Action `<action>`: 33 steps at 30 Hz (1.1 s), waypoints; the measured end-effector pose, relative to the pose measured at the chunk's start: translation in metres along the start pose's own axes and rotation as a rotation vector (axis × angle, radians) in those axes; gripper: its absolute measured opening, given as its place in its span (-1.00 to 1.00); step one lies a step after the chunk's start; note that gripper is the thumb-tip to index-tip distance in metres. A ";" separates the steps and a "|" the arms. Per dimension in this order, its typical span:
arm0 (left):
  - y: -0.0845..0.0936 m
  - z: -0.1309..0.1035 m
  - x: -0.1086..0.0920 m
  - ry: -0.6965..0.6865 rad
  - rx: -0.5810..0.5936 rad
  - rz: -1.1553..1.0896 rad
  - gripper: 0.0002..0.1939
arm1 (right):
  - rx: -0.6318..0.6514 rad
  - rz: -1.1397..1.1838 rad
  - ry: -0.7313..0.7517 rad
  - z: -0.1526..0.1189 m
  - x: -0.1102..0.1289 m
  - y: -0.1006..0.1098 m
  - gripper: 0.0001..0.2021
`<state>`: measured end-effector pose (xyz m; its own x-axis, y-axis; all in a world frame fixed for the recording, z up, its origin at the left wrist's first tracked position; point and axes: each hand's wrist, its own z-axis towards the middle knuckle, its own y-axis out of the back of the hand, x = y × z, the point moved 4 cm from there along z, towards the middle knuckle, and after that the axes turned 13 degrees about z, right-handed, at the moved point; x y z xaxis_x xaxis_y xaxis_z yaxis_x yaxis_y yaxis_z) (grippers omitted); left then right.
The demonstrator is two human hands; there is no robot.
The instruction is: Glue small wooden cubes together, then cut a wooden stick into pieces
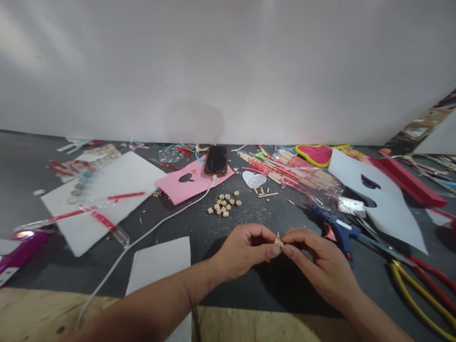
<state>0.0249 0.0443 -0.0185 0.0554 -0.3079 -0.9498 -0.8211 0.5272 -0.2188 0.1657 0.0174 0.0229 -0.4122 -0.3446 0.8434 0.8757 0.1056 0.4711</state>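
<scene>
Between the fingertips of both hands is a small cluster of short wooden stick pieces [279,242], with one piece poking up from its top. My left hand [245,249] pinches it from the left, thumb and forefinger closed. From the right, my right hand [317,259] pinches the same cluster. Beyond my hands lies a pile of similar little wooden clusters [223,205]. A few loose cut stick pieces [265,194] lie to the right of the pile, by a white paper heart [254,179] with a drawn pattern.
A blue glue gun [337,228] and yellow-and-red-handled scissors [420,289] lie right. Packed wooden sticks [292,171] are behind. A phone [216,160] on pink paper [178,183] trails a white cable [167,217]. White sheets [138,166] and a purple object [24,254] are left.
</scene>
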 end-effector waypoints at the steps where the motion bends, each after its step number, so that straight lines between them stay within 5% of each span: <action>1: 0.000 0.000 0.000 0.008 0.005 -0.001 -0.69 | 0.003 0.000 -0.011 0.000 -0.001 0.000 -0.92; 10: -0.002 0.000 0.005 0.036 0.135 -0.081 -0.71 | 0.077 -0.004 0.145 0.001 0.005 -0.002 -0.79; 15: -0.002 0.000 0.006 0.053 0.129 -0.106 -0.69 | 0.000 -0.029 0.176 0.001 0.009 0.000 -0.88; 33: -0.001 0.001 0.006 0.024 0.120 -0.020 -0.76 | 0.047 -0.048 0.220 0.000 0.008 -0.002 -0.87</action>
<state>0.0263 0.0428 -0.0240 0.0568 -0.3374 -0.9396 -0.7459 0.6113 -0.2646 0.1603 0.0145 0.0292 -0.3833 -0.5452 0.7456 0.8419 0.1258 0.5248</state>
